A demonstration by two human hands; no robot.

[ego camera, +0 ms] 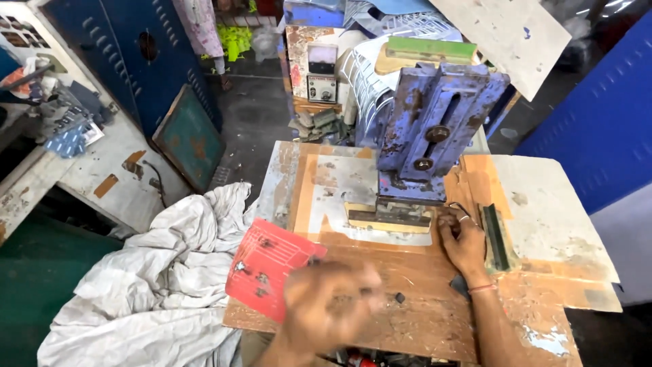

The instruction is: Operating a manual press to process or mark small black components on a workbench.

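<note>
My left hand [331, 304] is blurred low in the middle of the view, holding a red card [270, 266] with small dark pieces fixed to it, above the left edge of the wooden worktable [421, 319]. My right hand [463, 243] rests flat on the table, fingers spread, just right of the base plate [390, 217] of a worn blue press machine [428, 129]. A ring shows on one finger and a red thread on the wrist. A dark metal bar [496, 238] lies just right of that hand.
A heap of white cloth [163, 285] lies left of the table. Behind stand a small meter box [322, 71], blue metal cabinets [129, 54], a green-framed board [189, 139] leaning on the floor, and a blue panel [598, 115] at right.
</note>
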